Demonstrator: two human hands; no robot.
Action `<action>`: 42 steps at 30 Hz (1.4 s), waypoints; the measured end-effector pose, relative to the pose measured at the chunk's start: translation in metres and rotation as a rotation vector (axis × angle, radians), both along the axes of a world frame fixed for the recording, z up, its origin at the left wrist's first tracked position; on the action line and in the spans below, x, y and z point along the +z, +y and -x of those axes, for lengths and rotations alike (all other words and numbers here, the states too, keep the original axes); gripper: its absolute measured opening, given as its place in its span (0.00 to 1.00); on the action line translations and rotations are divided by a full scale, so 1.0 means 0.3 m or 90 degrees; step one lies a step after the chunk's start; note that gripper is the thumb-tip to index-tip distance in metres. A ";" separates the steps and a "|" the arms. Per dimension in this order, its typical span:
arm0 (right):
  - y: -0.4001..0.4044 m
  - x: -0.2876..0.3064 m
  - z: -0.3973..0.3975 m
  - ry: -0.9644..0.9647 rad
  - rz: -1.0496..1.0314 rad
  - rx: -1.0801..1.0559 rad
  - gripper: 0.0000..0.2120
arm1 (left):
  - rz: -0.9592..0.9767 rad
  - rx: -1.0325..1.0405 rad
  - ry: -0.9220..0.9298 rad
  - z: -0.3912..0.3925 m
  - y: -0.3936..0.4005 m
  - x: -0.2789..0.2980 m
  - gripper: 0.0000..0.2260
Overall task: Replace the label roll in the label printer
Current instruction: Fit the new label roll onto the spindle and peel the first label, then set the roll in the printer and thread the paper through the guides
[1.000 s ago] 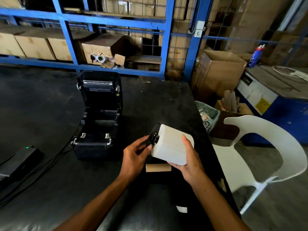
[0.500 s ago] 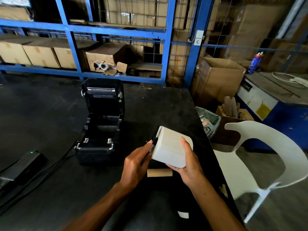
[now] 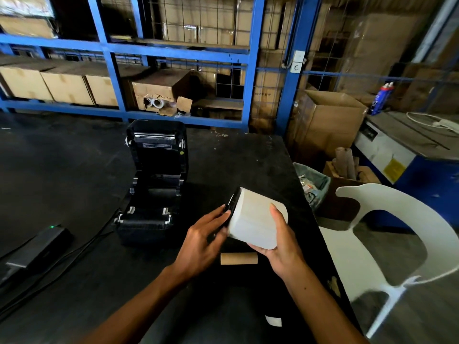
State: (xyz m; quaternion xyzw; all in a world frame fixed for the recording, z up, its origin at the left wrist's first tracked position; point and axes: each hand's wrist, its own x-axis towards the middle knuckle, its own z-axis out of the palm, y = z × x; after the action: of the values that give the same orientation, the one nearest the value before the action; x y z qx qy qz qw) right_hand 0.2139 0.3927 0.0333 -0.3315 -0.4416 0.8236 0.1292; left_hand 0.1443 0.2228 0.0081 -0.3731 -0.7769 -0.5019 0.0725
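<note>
blue racking behind, black table [image 3: 74, 170] in front. right hand [image 3: 280, 247] cradles the white label roll [image 3: 255, 217] at five o'clock of the open label printer [image 3: 154, 184]; left hand [image 3: 201, 242] has slid flat against its black holder [image 3: 233, 202], seating it. empty core [image 3: 238, 258] lies below.

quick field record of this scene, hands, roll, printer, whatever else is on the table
right hand: grips the label roll from the right, above the table
left hand: fingertips on the black holder at the roll's left end
label printer: lid open, bay shows no roll
cardboard core: lies on the table, below the roll
power adapter: left of printer, green light on
white chair: right of the table
</note>
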 end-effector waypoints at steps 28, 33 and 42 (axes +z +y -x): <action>-0.357 0.128 0.343 0.016 -0.125 0.143 0.08 | -0.221 0.186 -0.515 0.219 -0.304 0.221 0.35; -0.445 0.158 0.424 0.029 -0.134 0.154 0.07 | -0.149 0.066 -0.584 0.362 -0.421 0.243 0.33; -0.551 0.130 0.582 0.009 -0.168 0.168 0.08 | -0.105 0.060 -0.572 0.553 -0.505 0.196 0.39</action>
State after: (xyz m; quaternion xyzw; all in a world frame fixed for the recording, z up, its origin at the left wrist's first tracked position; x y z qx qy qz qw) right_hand 0.0393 0.2274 0.0722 -0.2449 -0.5847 0.7706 0.0659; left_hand -0.0215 0.0714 0.0668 -0.0755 -0.7052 -0.6700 -0.2195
